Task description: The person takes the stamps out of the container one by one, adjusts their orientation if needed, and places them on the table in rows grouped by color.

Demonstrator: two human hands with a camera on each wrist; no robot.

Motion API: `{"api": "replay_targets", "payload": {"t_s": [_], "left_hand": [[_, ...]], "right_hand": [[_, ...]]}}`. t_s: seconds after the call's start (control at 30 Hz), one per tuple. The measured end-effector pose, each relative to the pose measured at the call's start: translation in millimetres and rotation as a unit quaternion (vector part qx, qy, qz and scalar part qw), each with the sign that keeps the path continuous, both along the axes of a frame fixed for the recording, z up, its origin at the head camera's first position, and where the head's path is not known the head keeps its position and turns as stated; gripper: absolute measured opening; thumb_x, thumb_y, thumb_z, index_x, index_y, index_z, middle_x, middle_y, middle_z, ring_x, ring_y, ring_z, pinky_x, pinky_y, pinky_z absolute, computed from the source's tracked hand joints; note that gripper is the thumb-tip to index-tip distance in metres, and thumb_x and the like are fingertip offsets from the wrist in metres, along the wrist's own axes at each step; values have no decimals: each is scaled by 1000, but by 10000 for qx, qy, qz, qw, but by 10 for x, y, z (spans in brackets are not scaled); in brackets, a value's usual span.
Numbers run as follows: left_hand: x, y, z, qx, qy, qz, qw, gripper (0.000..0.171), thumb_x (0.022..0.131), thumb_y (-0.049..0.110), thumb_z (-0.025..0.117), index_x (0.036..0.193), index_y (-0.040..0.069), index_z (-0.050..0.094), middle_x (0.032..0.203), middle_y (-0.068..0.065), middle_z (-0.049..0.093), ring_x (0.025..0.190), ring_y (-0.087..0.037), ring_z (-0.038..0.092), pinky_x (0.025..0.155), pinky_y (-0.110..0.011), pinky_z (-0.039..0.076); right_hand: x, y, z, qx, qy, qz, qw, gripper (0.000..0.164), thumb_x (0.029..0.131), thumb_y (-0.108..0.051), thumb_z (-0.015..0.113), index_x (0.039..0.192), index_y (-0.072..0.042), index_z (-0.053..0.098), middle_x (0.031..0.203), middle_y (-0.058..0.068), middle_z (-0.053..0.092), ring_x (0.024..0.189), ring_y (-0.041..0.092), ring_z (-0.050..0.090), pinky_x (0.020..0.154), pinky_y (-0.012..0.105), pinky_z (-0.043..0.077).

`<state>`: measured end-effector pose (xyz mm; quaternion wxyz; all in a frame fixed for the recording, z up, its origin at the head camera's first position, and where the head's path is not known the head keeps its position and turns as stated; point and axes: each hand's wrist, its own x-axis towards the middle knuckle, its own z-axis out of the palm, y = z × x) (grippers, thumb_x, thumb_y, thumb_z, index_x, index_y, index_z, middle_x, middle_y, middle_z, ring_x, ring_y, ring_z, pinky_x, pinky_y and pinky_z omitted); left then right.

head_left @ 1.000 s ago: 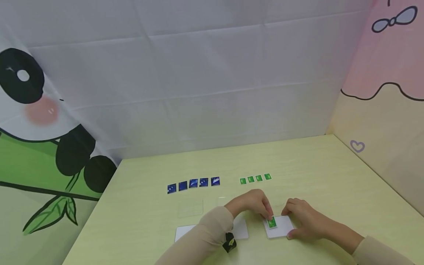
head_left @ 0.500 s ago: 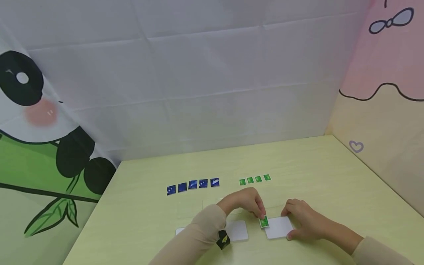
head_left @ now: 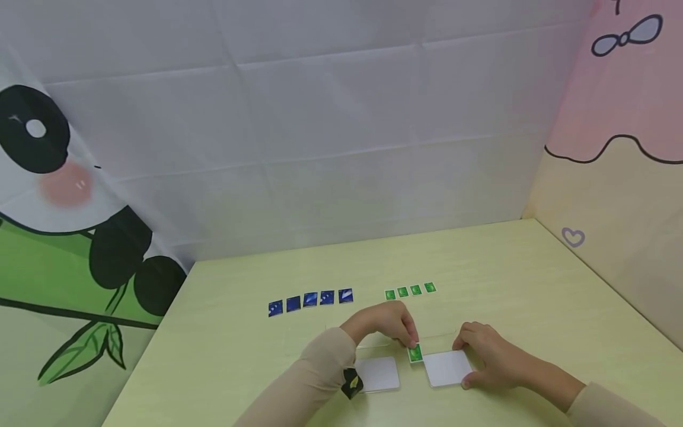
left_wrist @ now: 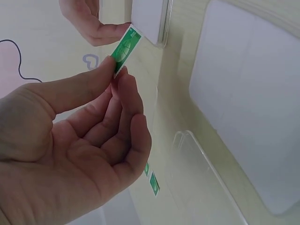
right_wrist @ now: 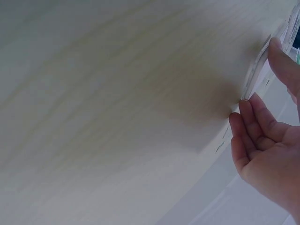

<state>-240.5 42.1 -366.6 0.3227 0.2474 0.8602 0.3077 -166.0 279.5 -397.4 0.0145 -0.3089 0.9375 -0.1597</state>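
Observation:
My left hand (head_left: 389,325) pinches a small green card (head_left: 415,353) with a white border by its far end, between thumb and fingers. In the left wrist view this green card (left_wrist: 125,49) sticks out past the thumb tip, tilted, its near corner close to the white rectangular card (left_wrist: 147,18). With thumb and fingertips on opposite edges, my right hand (head_left: 493,359) holds that white card (head_left: 447,368) down on the table. A clear rim shows along its edge in the right wrist view. A second white card (head_left: 379,373) lies to the left, partly behind my left sleeve.
Several blue picture cards (head_left: 310,299) stand in a row farther back on the table (head_left: 480,267). Several small green cards (head_left: 409,290) form another row to their right. Clear plastic pieces (left_wrist: 197,173) lie between these rows and the white cards. Printed cloth walls surround the table.
My left hand has drawn the small green card leftward, off the white card to just beyond its left edge. The right hand has kept its grip in place.

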Motion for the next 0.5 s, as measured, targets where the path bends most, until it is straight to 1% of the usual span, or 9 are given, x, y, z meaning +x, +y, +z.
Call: {"api": "replay_targets", "payload": {"t_s": [0.13, 0.3, 0.5], "left_hand": [[-18, -26, -2, -5, 24, 6, 10000, 5, 83, 7, 72, 81, 3, 72, 67, 4, 62, 63, -6, 51, 60, -18, 40], [-29, -53, 11, -80, 50, 59, 9999, 6, 84, 10, 72, 80, 6, 71, 69, 4, 63, 66, -8, 53, 65, -21, 42], [-45, -86, 9, -118, 25, 102, 9999, 6, 85, 10, 70, 80, 7, 70, 70, 4, 63, 68, -9, 53, 68, -22, 41]], "right_hand": [[-2, -1, 5, 19, -43, -19, 10000, 48, 66, -43, 83, 100, -15, 63, 99, -11, 58, 95, 8, 51, 89, 42, 45], [0, -3, 2, 4, -23, -30, 10000, 49, 66, -43, 84, 100, -15, 63, 99, -11, 58, 95, 7, 51, 89, 42, 44], [5, -11, -7, 12, -62, -65, 10000, 49, 66, -43, 84, 100, -15, 63, 100, -11, 58, 95, 8, 51, 89, 42, 44]]}}
